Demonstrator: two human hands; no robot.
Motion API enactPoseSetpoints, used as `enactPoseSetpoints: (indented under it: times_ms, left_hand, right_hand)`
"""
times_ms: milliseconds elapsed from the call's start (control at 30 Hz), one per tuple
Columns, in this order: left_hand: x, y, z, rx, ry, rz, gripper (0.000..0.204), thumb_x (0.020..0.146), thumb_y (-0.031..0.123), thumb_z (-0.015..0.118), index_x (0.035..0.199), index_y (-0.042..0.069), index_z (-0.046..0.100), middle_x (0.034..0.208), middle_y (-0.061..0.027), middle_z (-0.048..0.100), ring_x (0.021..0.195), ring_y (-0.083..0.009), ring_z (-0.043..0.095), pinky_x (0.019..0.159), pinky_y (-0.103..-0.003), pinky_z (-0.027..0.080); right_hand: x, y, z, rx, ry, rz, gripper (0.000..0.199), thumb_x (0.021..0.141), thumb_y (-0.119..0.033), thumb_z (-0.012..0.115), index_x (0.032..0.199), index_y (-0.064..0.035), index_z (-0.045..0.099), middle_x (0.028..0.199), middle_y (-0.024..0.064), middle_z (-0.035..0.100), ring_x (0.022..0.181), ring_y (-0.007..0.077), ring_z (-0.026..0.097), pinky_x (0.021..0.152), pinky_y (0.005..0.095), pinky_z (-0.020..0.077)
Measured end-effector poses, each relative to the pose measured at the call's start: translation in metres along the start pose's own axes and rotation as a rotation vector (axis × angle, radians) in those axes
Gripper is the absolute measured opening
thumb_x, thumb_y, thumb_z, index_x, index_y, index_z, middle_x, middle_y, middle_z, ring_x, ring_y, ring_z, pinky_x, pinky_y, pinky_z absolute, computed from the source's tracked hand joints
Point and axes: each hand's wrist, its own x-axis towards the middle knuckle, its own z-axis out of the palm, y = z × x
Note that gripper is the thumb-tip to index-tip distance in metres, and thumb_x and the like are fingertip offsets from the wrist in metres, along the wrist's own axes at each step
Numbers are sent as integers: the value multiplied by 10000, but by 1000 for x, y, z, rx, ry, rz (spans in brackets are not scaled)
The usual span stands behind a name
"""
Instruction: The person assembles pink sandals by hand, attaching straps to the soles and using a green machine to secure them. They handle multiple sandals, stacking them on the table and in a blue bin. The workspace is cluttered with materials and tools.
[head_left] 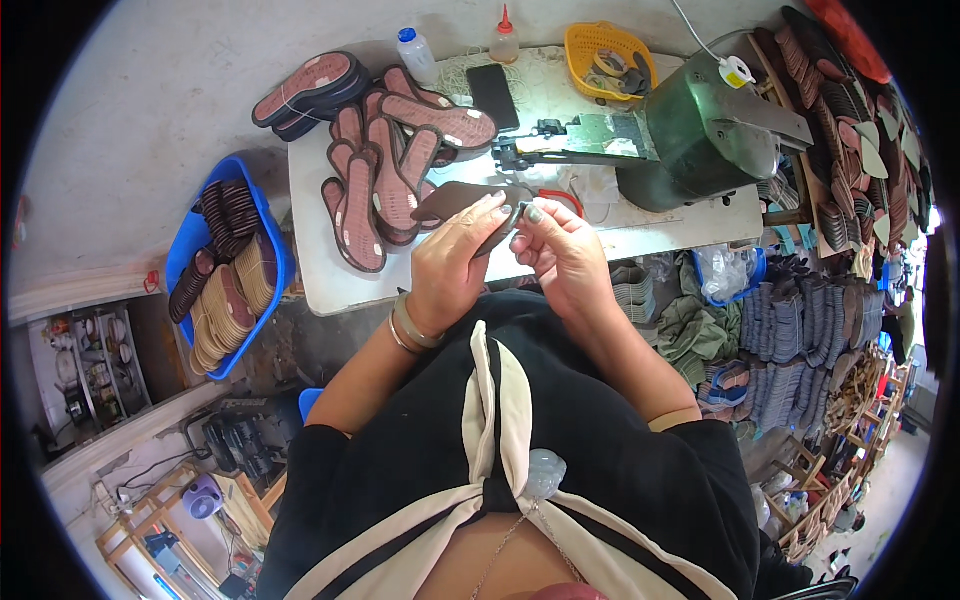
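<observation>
My left hand [452, 262] grips a dark brown shoe insole [450, 200] by its near end, above the front edge of the white worktable [330, 280]. My right hand [565, 255] pinches the same insole's edge, fingertips meeting those of the left hand. Just beyond the hands lie red-handled scissors [562, 198]. A pile of reddish-brown insoles [385, 165] with pale patches lies fanned out on the table's left part, close to my left hand.
A green sewing machine [700, 130] stands on the table at right. At the back are a black phone [494, 95], two bottles [415, 52], and a yellow basket [605, 55]. A blue crate [195, 250] of soles sits left; stacked soles [800, 330] fill the right.
</observation>
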Motion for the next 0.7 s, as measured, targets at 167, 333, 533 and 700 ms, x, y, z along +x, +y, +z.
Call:
enactPoseSetpoints:
  times_ms: [167,333,533,700]
  left_hand:
    - [9,7,17,-1,-30,-10,376,768,-86,612,1127,26,620,1158,-180,653,1042,-335,651,854,-384,532]
    - [6,9,29,41,-69,49,375,754,-81,621,1114,24,624,1121,-176,668,997,-322,668,824,-368,540]
    - [5,28,43,0,-95,-48,328,822,-49,653,1144,-9,600,1079,-177,686,968,-315,687,799,-343,547]
    - [7,36,51,-11,-26,-159,330,824,-30,650,1150,14,619,1077,-166,682,952,-307,686,787,-350,549]
  right_hand:
    - [-2,-18,-17,-77,10,46,164,913,-189,662,943,-34,618,828,41,646,659,117,610,600,253,461]
    - [-11,-51,-27,173,-74,290,133,909,-148,638,862,-42,572,743,23,560,588,88,508,564,242,419]
    - [-12,-57,-50,97,-129,251,165,915,-182,640,924,-24,592,797,28,586,602,84,535,559,227,428]
    - [-18,-50,-45,-258,-29,18,202,899,-177,681,1018,-22,629,801,20,640,667,92,626,592,216,468]
